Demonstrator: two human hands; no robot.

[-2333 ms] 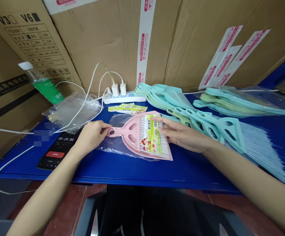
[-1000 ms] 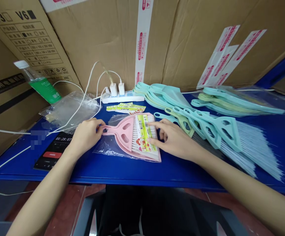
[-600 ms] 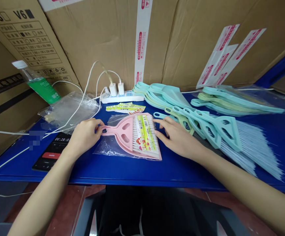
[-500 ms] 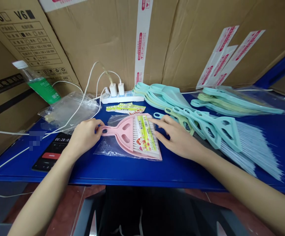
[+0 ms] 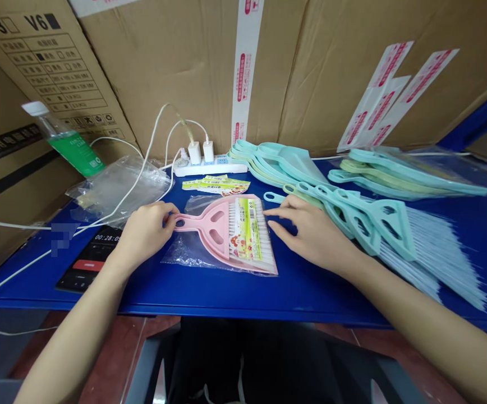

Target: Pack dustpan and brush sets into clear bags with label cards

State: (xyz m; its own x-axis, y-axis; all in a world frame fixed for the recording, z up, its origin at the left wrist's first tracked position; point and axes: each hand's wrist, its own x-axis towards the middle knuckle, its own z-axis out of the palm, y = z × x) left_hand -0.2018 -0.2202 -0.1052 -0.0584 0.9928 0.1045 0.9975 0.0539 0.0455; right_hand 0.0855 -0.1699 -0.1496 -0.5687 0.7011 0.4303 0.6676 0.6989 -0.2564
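A pink dustpan with a white-bristled pink brush nested on it lies flat, handles to the left, on a clear plastic bag. A yellow-green printed label card rests across the bristles. At the handle end, my left hand pinches the pink handle between thumb and fingers. Just right of the bristles, my right hand hovers low over the table with fingers apart, holding nothing. Several mint and green brushes lie beyond it on the right.
Stacked mint dustpans lie at the back, with bagged ones farther right. More label cards sit before a white power strip. Left are clear bags, a bottle, a phone and loose white cables. Cardboard boxes stand behind.
My right hand has drawn slightly right, off the label card and bristle edge. My left hand keeps its pinch on the pink handle.
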